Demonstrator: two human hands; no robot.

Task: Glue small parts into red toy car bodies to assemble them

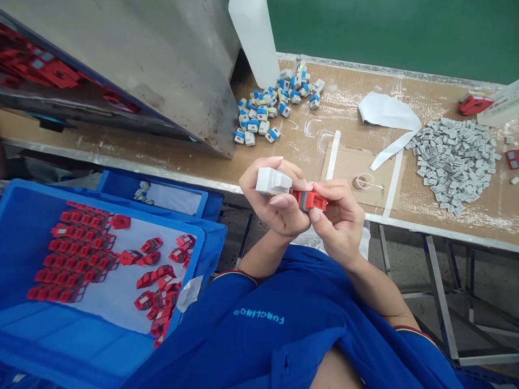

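Both my hands meet in front of my chest, near the table's front edge. My left hand (284, 213) is closed around a white boxy plastic toy part (272, 181) with a raised block on its side. Between the two hands is a red toy vehicle cab (317, 201) with a grey section; the fingers of my right hand (340, 216) pinch it. White part and cab sit close together, but my left fingers hide whether they are joined.
A blue bin (24, 248) at left holds rows of red toy cabs (73, 262). On the table lie blue-and-white blocks (259, 111), a pile of small grey pieces (456, 159), a white strip (385, 111) and a small round dish (360, 182). A metal cabinet (174, 65) stands at left.
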